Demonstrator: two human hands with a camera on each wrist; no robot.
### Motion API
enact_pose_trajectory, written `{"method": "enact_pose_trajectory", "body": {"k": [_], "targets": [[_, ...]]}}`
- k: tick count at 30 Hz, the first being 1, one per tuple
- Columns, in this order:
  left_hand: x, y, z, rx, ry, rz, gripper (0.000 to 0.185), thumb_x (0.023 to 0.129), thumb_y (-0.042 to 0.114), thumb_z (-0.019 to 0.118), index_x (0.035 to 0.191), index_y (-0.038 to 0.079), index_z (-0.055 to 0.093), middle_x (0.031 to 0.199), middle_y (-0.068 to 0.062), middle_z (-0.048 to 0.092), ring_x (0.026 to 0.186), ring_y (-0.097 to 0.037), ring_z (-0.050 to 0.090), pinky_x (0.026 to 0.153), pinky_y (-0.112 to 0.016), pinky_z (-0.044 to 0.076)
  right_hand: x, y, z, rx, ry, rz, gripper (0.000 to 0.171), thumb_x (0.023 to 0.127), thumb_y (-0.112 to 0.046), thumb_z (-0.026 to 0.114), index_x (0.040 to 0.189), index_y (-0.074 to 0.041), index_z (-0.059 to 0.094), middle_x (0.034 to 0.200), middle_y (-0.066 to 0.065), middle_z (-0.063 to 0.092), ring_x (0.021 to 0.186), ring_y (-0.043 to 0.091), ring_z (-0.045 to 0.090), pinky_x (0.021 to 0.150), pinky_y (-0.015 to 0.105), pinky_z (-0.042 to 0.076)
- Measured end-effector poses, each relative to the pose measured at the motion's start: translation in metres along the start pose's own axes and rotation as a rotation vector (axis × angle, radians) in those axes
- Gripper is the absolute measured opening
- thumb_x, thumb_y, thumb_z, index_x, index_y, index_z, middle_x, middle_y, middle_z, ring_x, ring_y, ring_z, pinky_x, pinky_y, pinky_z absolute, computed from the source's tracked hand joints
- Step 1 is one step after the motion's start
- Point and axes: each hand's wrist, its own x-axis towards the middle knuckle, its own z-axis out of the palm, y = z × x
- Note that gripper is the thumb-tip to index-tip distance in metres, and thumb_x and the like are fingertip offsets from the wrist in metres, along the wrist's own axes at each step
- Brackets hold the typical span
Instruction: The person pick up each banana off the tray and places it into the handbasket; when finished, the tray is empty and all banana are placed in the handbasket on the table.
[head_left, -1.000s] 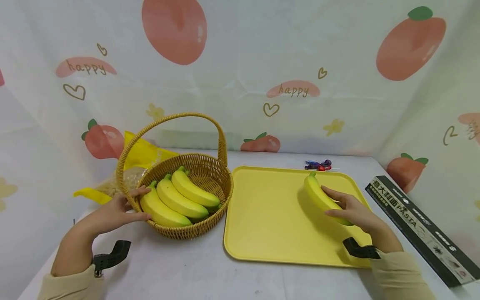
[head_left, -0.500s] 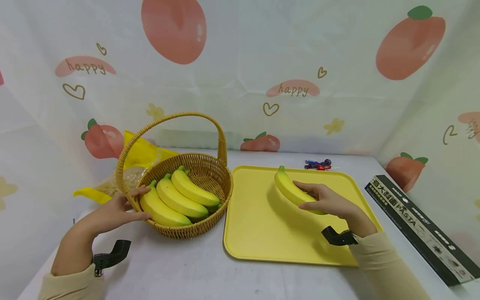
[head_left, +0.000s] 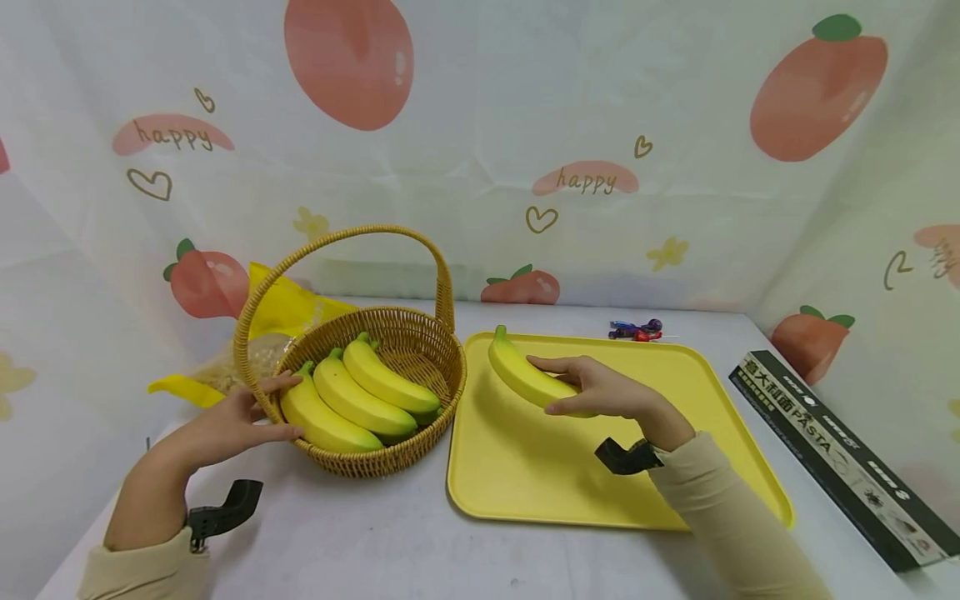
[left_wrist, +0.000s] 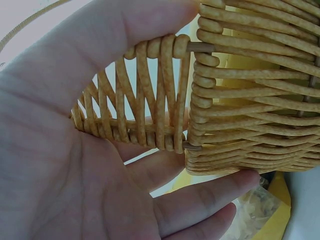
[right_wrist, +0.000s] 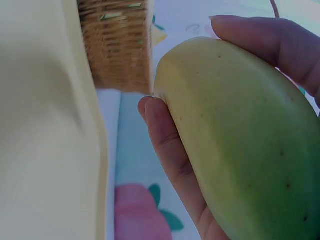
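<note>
A wicker basket (head_left: 408, 333) with a tall handle stands at the left and holds three yellow bananas (head_left: 358, 400). My left hand (head_left: 240, 418) grips the basket's left rim, thumb on the inside; in the left wrist view the fingers wrap the woven wall (left_wrist: 235, 95). My right hand (head_left: 600, 392) holds a fourth banana (head_left: 521, 375) above the left part of the yellow tray (head_left: 517, 467), its stem pointing toward the basket. In the right wrist view the banana (right_wrist: 240, 140) fills the frame, with the basket (right_wrist: 117, 45) beyond it.
A yellow snack bag (head_left: 281, 312) lies behind the basket. A few wrapped sweets (head_left: 636, 331) sit behind the tray. A long dark pasta box (head_left: 840, 454) lies at the right. A fruit-print cloth backs the table on three sides.
My right hand has carried the banana leftward across the tray, from its right side toward the basket. The left hand and basket have not moved.
</note>
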Motion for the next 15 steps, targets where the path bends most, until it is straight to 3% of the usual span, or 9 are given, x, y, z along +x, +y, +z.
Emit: {"method": "enact_pose_trajectory", "body": {"k": [7,12,15], "targets": [[0.001,0.000,0.000,-0.009,0.001,0.007,0.078,0.084,0.035,0.067,0.147,0.011,0.027,0.151,-0.030,0.012,0.125,-0.060,0.029,0.089,-0.062,0.042,0.023,-0.020,0.007,-0.051,-0.046,-0.047,0.072,0.085,-0.014,0.067,0.145,-0.002,0.028,0.127,0.017,0.053,0.075,0.009,0.050,0.067,0.019,0.043],[0.000,0.000,0.000,0.002,0.001,0.003,0.078,0.084,0.036,0.066,0.147,0.012,0.027,0.151,-0.029,0.013,0.125,-0.059,0.030,0.089,-0.062,0.042,0.043,-0.036,0.012,-0.061,-0.080,-0.051,0.073,0.085,-0.013,0.068,0.145,-0.005,0.028,0.105,0.011,0.059,0.075,0.012,0.049,0.067,0.021,0.043],[0.000,0.000,0.000,-0.001,0.001,0.007,0.077,0.084,0.036,0.066,0.147,0.011,0.028,0.151,-0.029,0.013,0.125,-0.059,0.030,0.089,-0.062,0.042,0.057,-0.043,0.014,-0.082,-0.098,-0.058,0.074,0.085,-0.013,0.068,0.146,-0.006,0.027,0.108,0.009,0.057,0.075,0.012,0.048,0.066,0.021,0.041]]}}
